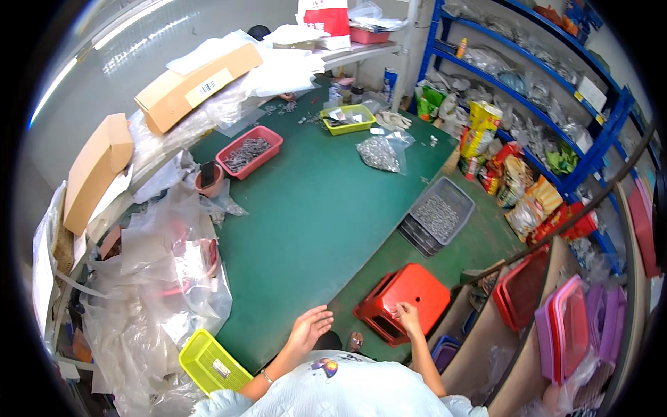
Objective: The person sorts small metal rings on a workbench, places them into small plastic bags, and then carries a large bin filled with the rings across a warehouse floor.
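My left hand [310,329] is held over the near edge of the green table [306,215], its fingers stretched out and nothing in them. Over the red plastic stool [418,295] I hold my right hand [408,318] with the fingers drawn together in a pinch. Whatever may be between those fingertips is too small to make out. Right of the table stands a grey bin [436,212] of small metal parts, stacked on another. On the table are a pink basket [269,142] of dark metal parts and a clear bag [379,153] of small silvery parts.
A yellow-green basket [215,365] lies beside my left forearm, next to crumpled plastic sheeting [156,292]. Cardboard boxes [198,87] line the left shelf. A yellow basket [347,119] stands at the table's far end. Blue shelving [517,87] and a board divider [514,316] bound the right side.
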Demonstrator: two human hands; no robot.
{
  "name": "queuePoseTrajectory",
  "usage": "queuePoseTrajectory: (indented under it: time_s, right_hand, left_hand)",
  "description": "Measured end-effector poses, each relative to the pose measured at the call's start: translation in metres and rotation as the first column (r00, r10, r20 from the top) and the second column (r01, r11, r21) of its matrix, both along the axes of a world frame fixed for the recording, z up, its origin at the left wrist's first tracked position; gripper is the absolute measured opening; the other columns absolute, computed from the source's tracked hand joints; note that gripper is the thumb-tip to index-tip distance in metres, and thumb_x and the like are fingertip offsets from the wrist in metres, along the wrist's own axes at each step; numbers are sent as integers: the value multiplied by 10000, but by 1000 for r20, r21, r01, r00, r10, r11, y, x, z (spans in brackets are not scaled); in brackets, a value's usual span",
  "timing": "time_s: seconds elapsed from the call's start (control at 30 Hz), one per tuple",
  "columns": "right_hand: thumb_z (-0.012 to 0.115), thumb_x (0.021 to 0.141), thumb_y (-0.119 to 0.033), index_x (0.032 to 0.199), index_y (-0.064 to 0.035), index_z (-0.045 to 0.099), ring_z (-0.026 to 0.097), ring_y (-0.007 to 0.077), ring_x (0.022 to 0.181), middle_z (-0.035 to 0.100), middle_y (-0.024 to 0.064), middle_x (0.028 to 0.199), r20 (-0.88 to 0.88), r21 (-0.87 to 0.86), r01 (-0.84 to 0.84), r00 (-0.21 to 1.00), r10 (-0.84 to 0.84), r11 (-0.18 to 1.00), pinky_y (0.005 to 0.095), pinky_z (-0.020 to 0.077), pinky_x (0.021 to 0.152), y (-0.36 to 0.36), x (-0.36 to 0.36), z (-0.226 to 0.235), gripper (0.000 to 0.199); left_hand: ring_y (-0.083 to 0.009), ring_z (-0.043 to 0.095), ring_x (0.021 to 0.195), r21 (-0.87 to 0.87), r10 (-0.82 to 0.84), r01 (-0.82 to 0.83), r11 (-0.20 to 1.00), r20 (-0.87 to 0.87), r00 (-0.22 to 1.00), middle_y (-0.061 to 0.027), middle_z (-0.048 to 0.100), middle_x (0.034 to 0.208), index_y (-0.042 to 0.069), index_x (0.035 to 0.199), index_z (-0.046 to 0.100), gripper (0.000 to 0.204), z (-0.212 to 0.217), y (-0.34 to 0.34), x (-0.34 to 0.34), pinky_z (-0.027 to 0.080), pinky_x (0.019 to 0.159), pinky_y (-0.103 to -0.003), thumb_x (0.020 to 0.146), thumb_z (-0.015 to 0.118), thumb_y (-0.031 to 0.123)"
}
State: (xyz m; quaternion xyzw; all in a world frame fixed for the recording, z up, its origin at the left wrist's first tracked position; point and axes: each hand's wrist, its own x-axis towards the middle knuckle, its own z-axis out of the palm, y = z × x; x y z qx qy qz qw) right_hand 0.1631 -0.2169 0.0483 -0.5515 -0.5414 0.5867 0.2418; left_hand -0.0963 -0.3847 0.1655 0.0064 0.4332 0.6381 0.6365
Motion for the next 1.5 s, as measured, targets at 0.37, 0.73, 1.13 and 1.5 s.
queuePoseTrajectory:
  time_s: [0.37, 0.73, 1.13, 1.5]
  right_hand:
    - [467, 906, -214, 937, -18, 613, 620, 166, 639, 655, 91, 787, 132, -294, -101, 980, 146, 950, 279, 474, 535, 78, -52, -56, 247]
    - [421, 904, -171, 1009, -4, 585, 613, 189, 631, 656, 120, 859, 353, -319, -97, 911, 213, 943, 319, 461, 533, 119, -48, -43, 256]
    - [491, 873, -113, 916, 5, 596, 598, 172, 581, 643, 99, 768, 393, -59, -103, 912, 118, 993, 290, 450, 486, 265, -96, -39, 163]
    - [661, 745, -63, 1281, 32, 303, 488, 250, 825, 394, 175, 1132, 449, 678, -232, 882, -144, 697, 320, 438, 739, 529, -143, -61, 652]
  left_hand:
    - [-223, 585, 918, -29, 347, -350, 936, -60, 936, -152, 589, 1017, -29, 1136, 496, 266, -21, 13, -49, 478, 798, -317, 888, 467, 65]
    - [-210, 579, 883, -15, 558, -558, 830, 53, 828, -142, 587, 984, -28, 1125, 514, 269, -50, 37, -73, 482, 768, -308, 871, 501, 60]
    - [-185, 576, 863, -65, 668, -665, 744, 48, 743, -112, 593, 958, -4, 1125, 504, 274, -69, 103, -82, 474, 771, -301, 858, 507, 57]
    - [-187, 587, 894, -163, 450, -498, 852, -262, 854, -117, 599, 986, 39, 1143, 502, 280, -90, 358, -60, 476, 789, -299, 876, 527, 119]
